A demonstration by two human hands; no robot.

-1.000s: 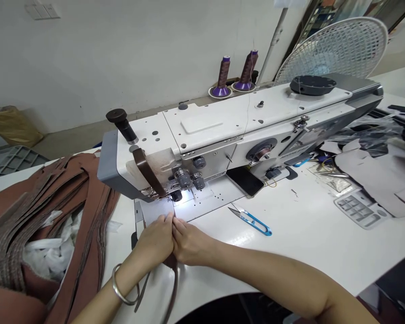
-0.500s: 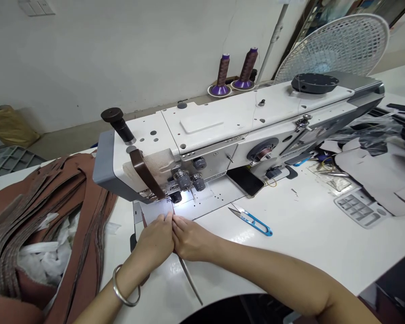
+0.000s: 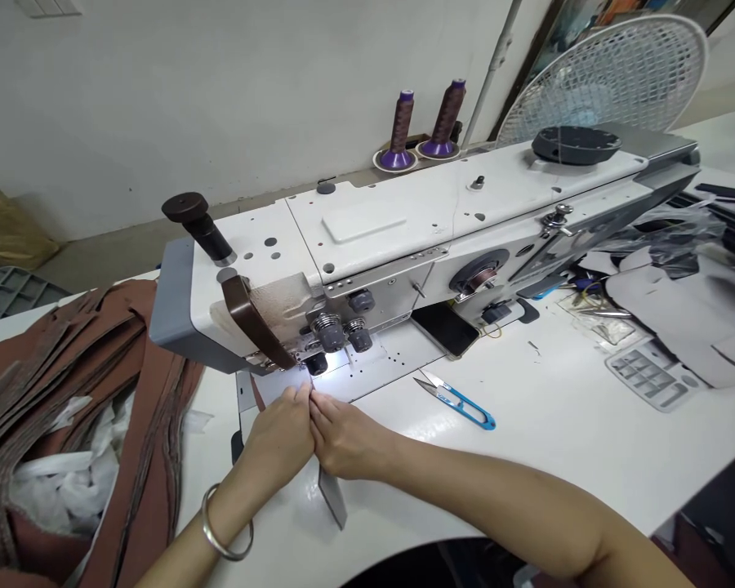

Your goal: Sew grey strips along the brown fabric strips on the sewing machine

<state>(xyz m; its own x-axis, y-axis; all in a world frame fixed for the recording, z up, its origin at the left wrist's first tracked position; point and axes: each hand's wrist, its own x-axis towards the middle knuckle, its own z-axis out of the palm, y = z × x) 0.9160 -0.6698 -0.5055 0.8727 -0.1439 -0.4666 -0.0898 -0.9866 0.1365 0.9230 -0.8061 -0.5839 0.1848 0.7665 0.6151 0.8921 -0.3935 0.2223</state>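
My left hand (image 3: pixel 280 434) and my right hand (image 3: pixel 350 437) are pressed together just in front of the needle area of a sewing machine (image 3: pixel 367 237). Between them, their closed fingers pinch the edge of a grey-backed fabric piece (image 3: pixel 285 384), brown on its other side. Its far end lies flat under the lit presser area, where the foot and needle are mostly hidden. A grey strip-like tail (image 3: pixel 332 496) of it hangs out below my hands. Blue-handled thread snips (image 3: pixel 457 400) lie to the right of my right hand.
Stacked brown fabric panels (image 3: pixel 159 392) with white scraps cover the table's left side. A phone (image 3: pixel 446 328) rests under the machine arm. Thread cones (image 3: pixel 399 135) stand behind, near a white fan (image 3: pixel 612 82). Grey offcuts (image 3: pixel 679 310) and a stencil plate (image 3: pixel 655 380) lie right.
The tail below my hands has turned, showing a wider, shorter face. Both hands stay pinched together almost in place. The whole view has shifted slightly.
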